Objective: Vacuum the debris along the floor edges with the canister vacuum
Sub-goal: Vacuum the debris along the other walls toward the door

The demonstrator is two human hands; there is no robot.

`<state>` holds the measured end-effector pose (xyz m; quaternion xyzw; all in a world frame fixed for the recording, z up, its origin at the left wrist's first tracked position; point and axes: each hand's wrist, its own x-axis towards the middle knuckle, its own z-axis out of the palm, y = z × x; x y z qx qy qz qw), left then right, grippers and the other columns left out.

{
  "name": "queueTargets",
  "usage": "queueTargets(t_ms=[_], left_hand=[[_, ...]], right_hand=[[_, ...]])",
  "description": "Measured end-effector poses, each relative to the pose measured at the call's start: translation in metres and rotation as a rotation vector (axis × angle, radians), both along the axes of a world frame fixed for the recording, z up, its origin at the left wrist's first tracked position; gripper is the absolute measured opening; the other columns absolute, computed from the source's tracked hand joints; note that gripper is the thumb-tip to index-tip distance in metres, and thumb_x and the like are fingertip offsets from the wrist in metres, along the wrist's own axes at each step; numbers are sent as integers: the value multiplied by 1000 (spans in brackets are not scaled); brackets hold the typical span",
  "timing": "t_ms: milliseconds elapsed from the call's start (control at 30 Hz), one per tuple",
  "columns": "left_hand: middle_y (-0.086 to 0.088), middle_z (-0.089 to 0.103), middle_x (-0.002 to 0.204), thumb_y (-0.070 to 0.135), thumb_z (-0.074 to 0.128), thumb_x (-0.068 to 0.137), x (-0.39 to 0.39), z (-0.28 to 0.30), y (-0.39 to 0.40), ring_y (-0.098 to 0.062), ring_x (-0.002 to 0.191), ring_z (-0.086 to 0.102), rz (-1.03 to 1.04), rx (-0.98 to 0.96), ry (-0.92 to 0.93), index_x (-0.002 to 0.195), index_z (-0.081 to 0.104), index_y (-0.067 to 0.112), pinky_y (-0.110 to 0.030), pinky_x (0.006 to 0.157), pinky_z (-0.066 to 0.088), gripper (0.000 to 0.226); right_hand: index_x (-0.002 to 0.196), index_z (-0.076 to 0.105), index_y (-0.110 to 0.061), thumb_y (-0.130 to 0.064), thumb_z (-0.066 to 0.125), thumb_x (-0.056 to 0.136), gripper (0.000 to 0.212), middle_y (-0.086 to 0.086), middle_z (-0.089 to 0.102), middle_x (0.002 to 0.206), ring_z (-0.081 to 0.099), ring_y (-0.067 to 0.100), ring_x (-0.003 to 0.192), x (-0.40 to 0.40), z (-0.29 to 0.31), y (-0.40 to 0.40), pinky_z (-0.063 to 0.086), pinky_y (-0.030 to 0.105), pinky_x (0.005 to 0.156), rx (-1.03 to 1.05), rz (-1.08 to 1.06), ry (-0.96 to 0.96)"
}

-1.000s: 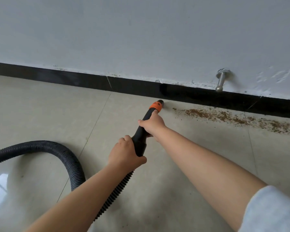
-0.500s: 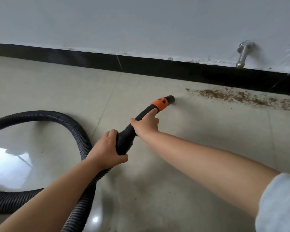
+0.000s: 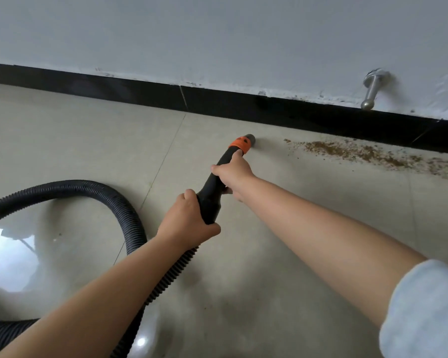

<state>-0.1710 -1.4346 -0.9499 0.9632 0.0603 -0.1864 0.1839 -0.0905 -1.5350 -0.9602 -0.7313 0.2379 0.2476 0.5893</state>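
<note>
Nozzle [image 3: 239, 146]: black rigid hose end with an orange collar near the tip. Long axis runs from the near-left up toward the far-right, tip pointing at the black baseboard [image 3: 217, 104] and tilted down to the floor [image 3: 88, 140]. The open end sits low, at or just above the tile; contact cannot be confirmed. Tip is short of the baseboard, with a strip of bare tile between them.

Debris [image 3: 373, 153]: brown crumbly band lying on the floor along the foot of the baseboard, starting a little right of the nozzle tip and running off toward the right edge. A few loose specks lie nearest the tip. Tip and band are apart.

Right hand [image 3: 233, 174]: fingers curled round the black tube just behind the orange collar, forefinger lying along the top toward the collar. Clamped on the nozzle.

Left hand [image 3: 189, 223]: wrapped round the thicker black handle section further back from the tip, thumb on the near side, fingers closed fully round it. Both forearms bare; a pale sleeve [image 3: 424, 311] shows on the right upper arm.

Ribbed hose [image 3: 109, 195]: leaves the rear of the handle below the left hand, loops left across the floor away from the baseboard.

Metal door stop [image 3: 373, 91]: mounted on the white wall [image 3: 217, 34] just above the baseboard, over the debris band.
</note>
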Motion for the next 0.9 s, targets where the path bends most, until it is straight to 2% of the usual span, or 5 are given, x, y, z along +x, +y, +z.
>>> queueTargets(t_ms=[233,333,433,733,900], left_hand=[[7,37,79,27,70,70,28,17,-26,-10,69,42,-70,-9,55,93,35,13,-21,50,31,44],[5,40,78,25,70,70,39,28,-38,-6,64,42,-51,-28,63,93,37,12,-22,48,31,43],[4,43,77,24,72,70,48,37,-50,-7,63,44,-24,-52,79,93,38,11,-22,48,34,43],[6,40,80,26,70,69,23,31,-40,-5,64,41,-124,43,125,90,35,14,-20,48,30,42],[7,40,81,28,70,68,7,32,-38,-4,66,42,-151,37,136,91,36,14,-20,50,34,43]], right_hand=[[149,13,-15,-16,58,90,74,13,40,136,48,32,116,23,3,-34,55,46,84,4,-109,46],[143,25,-12,-14,58,89,63,14,45,131,52,32,110,33,9,-43,57,45,78,22,-138,47],[140,31,-11,-16,57,88,59,15,46,130,52,33,109,39,16,-45,56,47,79,-5,-165,25],[149,10,-15,-23,58,90,77,14,39,137,49,35,116,11,-1,-48,53,46,87,-13,-162,86],[149,6,-18,-24,59,90,79,12,36,140,47,34,119,-5,0,-48,51,46,91,12,-157,101]])
